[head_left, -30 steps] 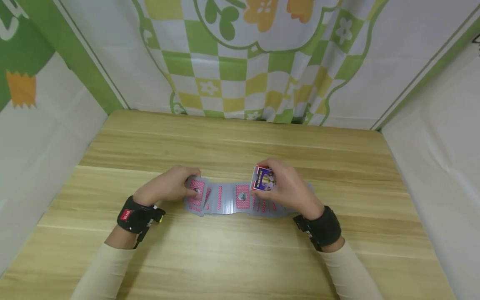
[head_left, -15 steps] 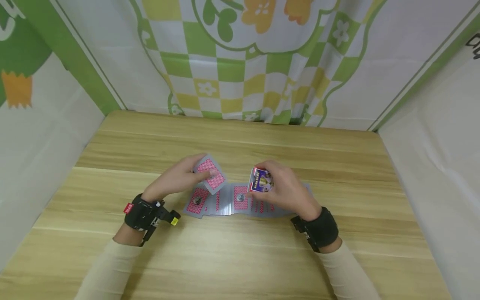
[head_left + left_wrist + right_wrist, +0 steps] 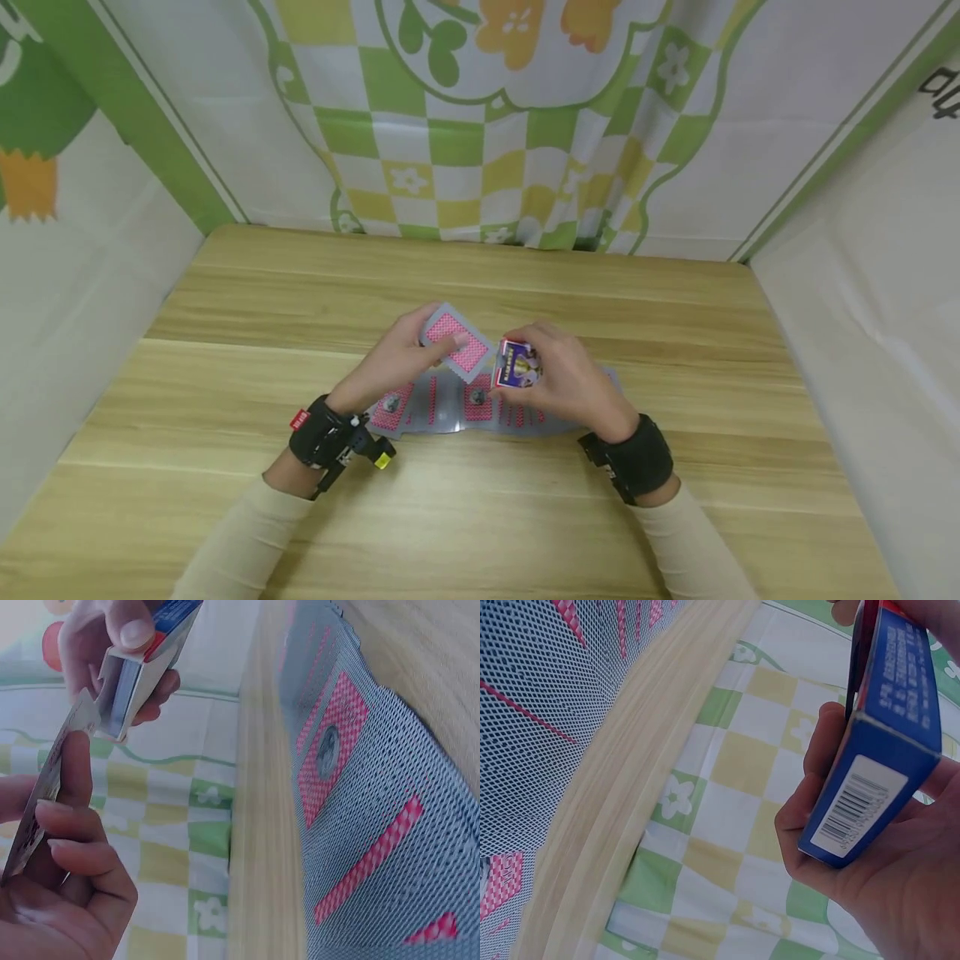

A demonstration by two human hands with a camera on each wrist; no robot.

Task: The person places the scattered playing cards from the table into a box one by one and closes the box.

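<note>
Since half a second ago, the left hand has carried its pink-backed card rightward over the row of cards, so that its corner now lies just beside the mouth of the card box; from my end I cannot tell whether the two touch. Beneath the row of cards I see the wooden table, and beyond the row hangs the checkered curtain. Each wrist wears a black strap, the left strap nearer the row's left end and the right strap near its right end. From the head view the left hand hides some of the row's upper edge, and the right hand blocks much of its right half. I see the left hand nearly closed, thumb on the card's back and fingers curled behind, pinching it tilted above the row; whether it is one card or a thin stack I cannot make out. Over the row's right half, the right hand is bent around the card box, gripping it between thumb and fingers. That box has its mouth toward the held card, and my left wrist view shows a grey-blue layer inside it, while a barcode label marks its blue end.
</note>
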